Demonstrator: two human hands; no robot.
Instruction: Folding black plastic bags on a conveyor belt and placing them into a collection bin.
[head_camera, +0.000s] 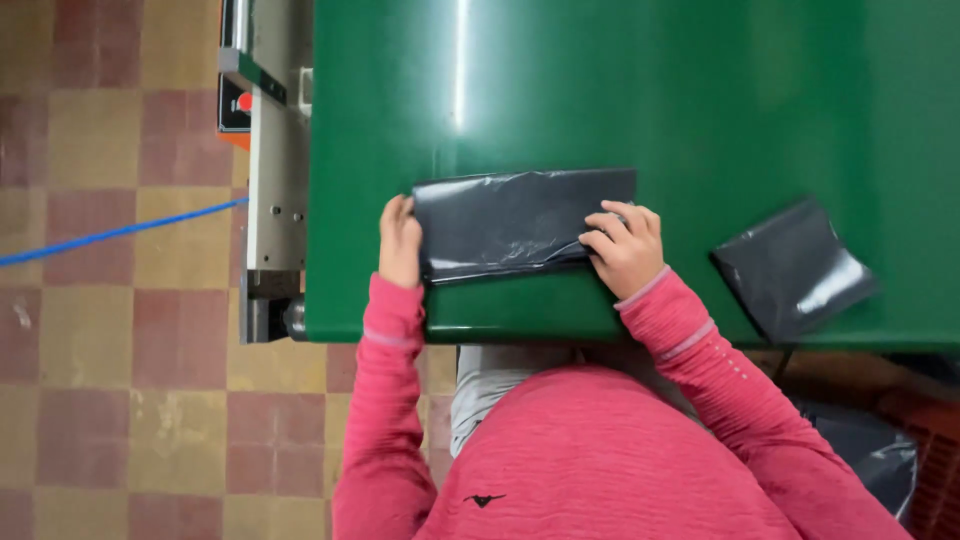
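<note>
A folded black plastic bag (510, 222) lies near the front edge of a green conveyor belt (600, 90). My left hand (399, 240) grips the bag's left end, thumb side against its edge. On the bag's right end rests my right hand (625, 247), fingers curled over its lower right corner. Both arms wear red long sleeves. A second folded black bag (792, 268) lies flat on the belt to the right, apart from both hands.
A grey metal machine frame (275, 180) with a red button runs along the belt's left side. A blue cable (120, 232) crosses the checkered tile floor at the left. More dark plastic (875, 450) sits below the belt at the lower right.
</note>
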